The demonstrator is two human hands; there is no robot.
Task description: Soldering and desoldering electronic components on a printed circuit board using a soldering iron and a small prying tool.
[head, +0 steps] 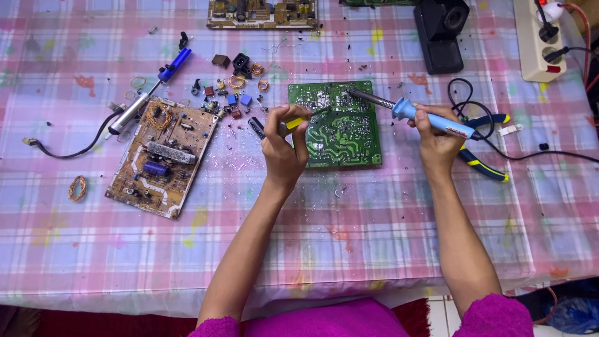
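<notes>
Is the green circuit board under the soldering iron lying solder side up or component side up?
Solder side up: the green circuit board lies flat on the checked tablecloth, showing pale traces and solder points, no tall parts.

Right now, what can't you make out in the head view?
- Green circuit board: its near left edge is hidden by the left hand.
- Tool with the yellow band in the left hand: fingers cover most of it; kind unclear.
- Soldering iron in the right hand: whether its tip touches the board is too small to tell.
- Power strip: cut off by the top edge.
</notes>
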